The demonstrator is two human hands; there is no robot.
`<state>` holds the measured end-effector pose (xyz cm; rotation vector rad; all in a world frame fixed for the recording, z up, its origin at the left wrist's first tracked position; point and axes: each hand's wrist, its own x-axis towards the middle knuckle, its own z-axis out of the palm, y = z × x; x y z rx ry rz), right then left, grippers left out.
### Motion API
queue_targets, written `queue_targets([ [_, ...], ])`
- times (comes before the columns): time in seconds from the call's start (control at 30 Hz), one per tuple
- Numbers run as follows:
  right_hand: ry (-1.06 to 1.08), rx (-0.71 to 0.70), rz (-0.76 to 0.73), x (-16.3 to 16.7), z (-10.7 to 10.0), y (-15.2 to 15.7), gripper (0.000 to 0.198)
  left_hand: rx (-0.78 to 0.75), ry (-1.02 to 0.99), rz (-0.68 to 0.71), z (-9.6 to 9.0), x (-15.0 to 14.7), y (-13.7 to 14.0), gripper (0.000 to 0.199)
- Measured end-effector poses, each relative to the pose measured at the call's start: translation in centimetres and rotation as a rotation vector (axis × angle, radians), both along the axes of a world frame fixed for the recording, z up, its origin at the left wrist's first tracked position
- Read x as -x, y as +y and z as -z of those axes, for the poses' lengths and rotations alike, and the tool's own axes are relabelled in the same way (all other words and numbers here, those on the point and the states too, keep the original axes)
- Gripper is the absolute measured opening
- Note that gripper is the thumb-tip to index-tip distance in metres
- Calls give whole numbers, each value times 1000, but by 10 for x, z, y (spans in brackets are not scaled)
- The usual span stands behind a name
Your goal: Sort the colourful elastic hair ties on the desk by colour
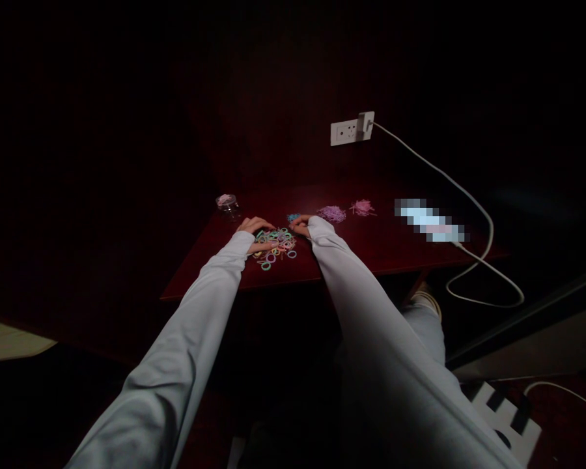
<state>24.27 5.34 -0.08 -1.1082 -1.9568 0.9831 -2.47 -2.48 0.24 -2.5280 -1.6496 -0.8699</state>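
A mixed pile of colourful hair ties [284, 242] lies near the front edge of the dark red table [205, 273]. My left hand [254, 228] rests at the pile's left side, its thumb and fingers apart around the bands. On the other side, my right hand [301, 225] has its fingers curled in, close to a small blue heap [293, 217]; whatever lies between the fingertips is too small to make out. A purple heap [332, 213] and a pink heap [363, 208] sit to the right.
A clear jar [228, 205] with something pink on top stands at the back left. To the right lies a blurred-out bright device [427, 220] with a white cable [444, 170] running to a wall socket [346, 132]. A white box-like object [510, 417] is low at right.
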Motion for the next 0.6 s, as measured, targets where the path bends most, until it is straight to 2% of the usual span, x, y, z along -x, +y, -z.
queue_targets([
  [0.2,-82,6,11,-1,-7,-11,25,16,22,43,7,2,4,42],
  [0.43,-134,-122,50,3,-1,-8,25,-18,-56,-85,11,2,12,33],
  [0.6,-168,-147,65,4,2,-9,24,-9,-7,-74,18,5,20,25],
])
